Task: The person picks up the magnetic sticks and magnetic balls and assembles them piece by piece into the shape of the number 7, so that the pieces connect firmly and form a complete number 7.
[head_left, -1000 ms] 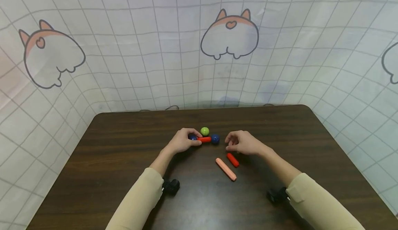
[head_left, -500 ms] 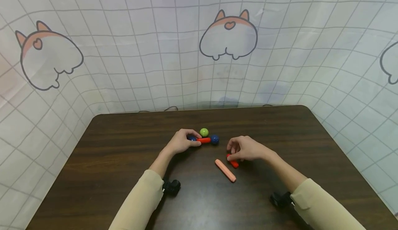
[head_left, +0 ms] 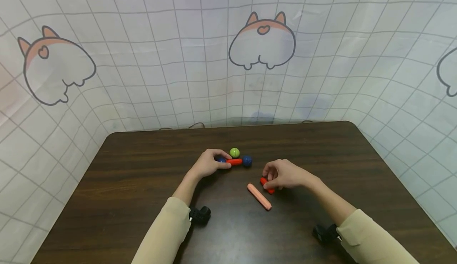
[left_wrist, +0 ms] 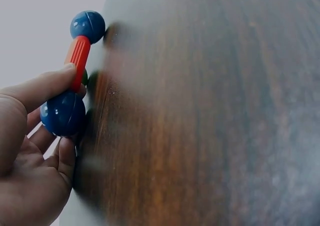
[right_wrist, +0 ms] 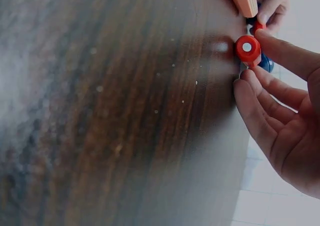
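Note:
My left hand [head_left: 208,163] pinches a red rod [head_left: 234,161] near its left end. A blue ball [head_left: 247,161] joins the rod's right end. Another blue ball [left_wrist: 64,113] sits at the near end in the left wrist view, between thumb and fingers. To the right, my right hand [head_left: 287,173] has thumb and fingers on either side of a short loose red rod [right_wrist: 248,48], which lies on the table. Its round end face shows a pale metallic disc in the right wrist view. A longer orange rod [head_left: 259,197] lies to the left of that rod.
A green ball [head_left: 234,152] rests just behind the red rod between the blue balls. Everything is on a dark wood table [head_left: 143,200]. A white curtain [head_left: 171,58] with a grid print hangs behind the table's far edge.
My right hand has come down and toward me from beside the right blue ball, and has taken hold of the loose red rod. The left hand keeps its place.

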### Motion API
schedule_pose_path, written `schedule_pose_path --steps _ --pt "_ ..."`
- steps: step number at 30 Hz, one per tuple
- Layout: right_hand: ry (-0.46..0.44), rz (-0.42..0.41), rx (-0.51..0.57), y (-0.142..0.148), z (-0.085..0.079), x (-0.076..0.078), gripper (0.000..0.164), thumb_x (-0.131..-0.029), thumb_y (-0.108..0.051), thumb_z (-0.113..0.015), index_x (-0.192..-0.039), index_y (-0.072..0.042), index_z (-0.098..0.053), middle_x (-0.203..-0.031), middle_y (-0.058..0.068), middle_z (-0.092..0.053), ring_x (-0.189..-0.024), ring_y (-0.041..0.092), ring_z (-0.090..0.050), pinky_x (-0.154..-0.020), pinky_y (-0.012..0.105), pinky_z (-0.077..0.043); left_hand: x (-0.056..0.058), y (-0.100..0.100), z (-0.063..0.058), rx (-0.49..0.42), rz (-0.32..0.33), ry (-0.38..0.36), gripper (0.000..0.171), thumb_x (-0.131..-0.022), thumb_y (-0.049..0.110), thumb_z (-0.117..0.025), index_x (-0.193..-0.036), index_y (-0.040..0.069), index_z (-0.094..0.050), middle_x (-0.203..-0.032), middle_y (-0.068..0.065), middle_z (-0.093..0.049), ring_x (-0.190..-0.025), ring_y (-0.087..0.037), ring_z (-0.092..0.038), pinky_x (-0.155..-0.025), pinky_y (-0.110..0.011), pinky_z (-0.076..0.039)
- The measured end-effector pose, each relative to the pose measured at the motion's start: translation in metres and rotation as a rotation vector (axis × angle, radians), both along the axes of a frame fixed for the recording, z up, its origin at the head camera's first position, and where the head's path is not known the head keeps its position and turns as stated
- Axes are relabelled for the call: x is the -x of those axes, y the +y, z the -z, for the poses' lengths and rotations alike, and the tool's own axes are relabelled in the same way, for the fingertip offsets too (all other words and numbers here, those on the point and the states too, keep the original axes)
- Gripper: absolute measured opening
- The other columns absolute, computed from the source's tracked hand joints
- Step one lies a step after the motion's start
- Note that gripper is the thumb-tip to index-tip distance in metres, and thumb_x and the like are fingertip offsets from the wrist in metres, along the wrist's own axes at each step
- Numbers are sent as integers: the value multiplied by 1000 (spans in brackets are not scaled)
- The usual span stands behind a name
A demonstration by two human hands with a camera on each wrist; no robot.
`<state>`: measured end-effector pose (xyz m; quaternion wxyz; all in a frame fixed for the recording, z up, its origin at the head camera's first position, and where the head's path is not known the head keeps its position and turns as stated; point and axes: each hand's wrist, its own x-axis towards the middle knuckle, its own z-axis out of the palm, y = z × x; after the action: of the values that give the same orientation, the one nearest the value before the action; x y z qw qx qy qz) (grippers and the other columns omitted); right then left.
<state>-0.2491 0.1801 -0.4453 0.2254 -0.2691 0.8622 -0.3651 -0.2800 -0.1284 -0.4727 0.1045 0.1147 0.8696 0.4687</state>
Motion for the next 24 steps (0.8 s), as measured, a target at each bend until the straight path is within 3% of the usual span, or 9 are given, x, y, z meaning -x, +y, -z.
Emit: schedule_pose_path --steps 5,17,24 --pt "6 -7 -7 -1 0 0 25 -89 -16 -82 -105 -3 -69 -83 2 -63 -63 16 -61 -59 33 -55 0 -1 1 -8 0 -2 19 -88 22 -84 -106 17 -79 -122 -5 -66 -101 -24 -56 -86 -41 -46" --pt "125 -29 -46 -2 1 1 11 -93 -9 -75 -104 -7 -74 -84 -4 -65 -73 13 -58 -66 29 -50 1 1 3 -11 -3 -13 19 -89 21 -84 -106 18 -79 -116 -4 -67 -101 -26 -56 -90 -44 -45" --pt "141 -3 -51 -3 -2 0 19 -89 -7 -78 -107 -6 -74 -88 -3 -67 -81 12 -62 -74 31 -52 2 1 3 -39 -6 -13 20 -89 18 -83 -108 15 -79 -117 -5 -67 -104 -26 -57 -92 -44 -46"
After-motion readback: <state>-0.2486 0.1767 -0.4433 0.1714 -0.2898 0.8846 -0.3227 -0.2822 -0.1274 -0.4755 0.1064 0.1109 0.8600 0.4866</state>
